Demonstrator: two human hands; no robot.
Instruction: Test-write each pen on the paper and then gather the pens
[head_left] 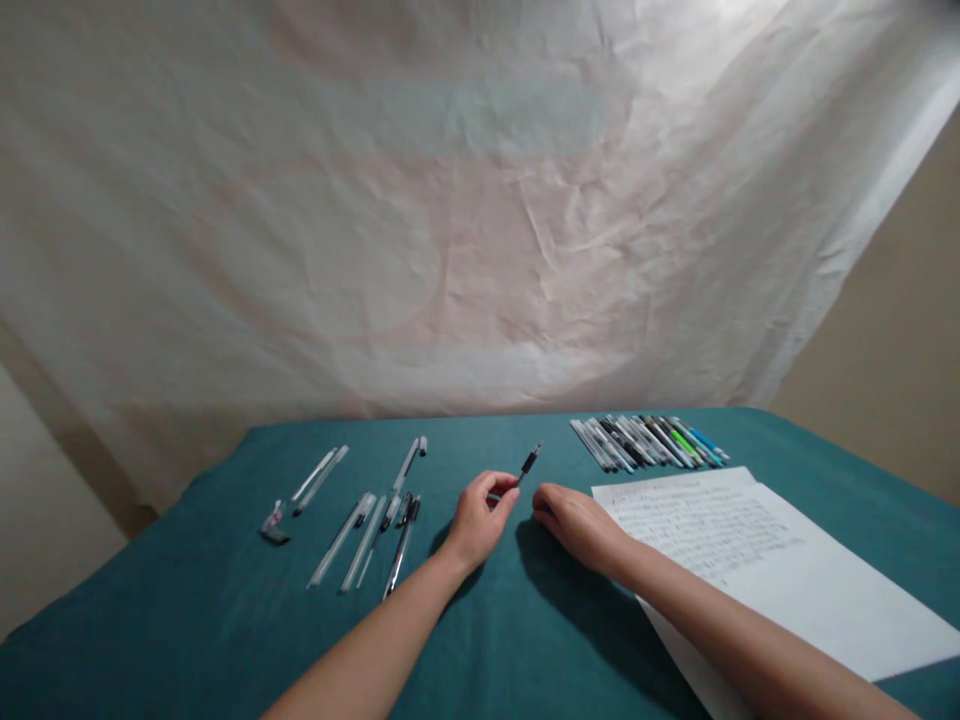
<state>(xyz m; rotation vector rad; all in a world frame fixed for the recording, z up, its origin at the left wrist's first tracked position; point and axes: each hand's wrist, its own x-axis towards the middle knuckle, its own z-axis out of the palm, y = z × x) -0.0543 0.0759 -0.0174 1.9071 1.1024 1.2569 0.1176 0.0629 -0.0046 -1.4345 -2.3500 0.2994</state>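
Observation:
My left hand (486,515) pinches a pen (530,462) with a black grip, its bare tip pointing up and to the right. Just right of it, my right hand (576,522) is closed with its fingers curled down over the cloth; whatever may be inside them is hidden. To the left of my left hand lie several clear pen parts and pens, among them a clear tube (341,542) and a black-topped pen (403,545). Beside my right forearm are written sheets of paper (825,590), partly covered by that arm.
A row of pens (649,442) lies side by side at the back right of the green-covered table (187,620). Farther left are two thin clear pieces (319,480) and a small eraser-like item (275,525). A pale sheet (480,200) hangs behind the table.

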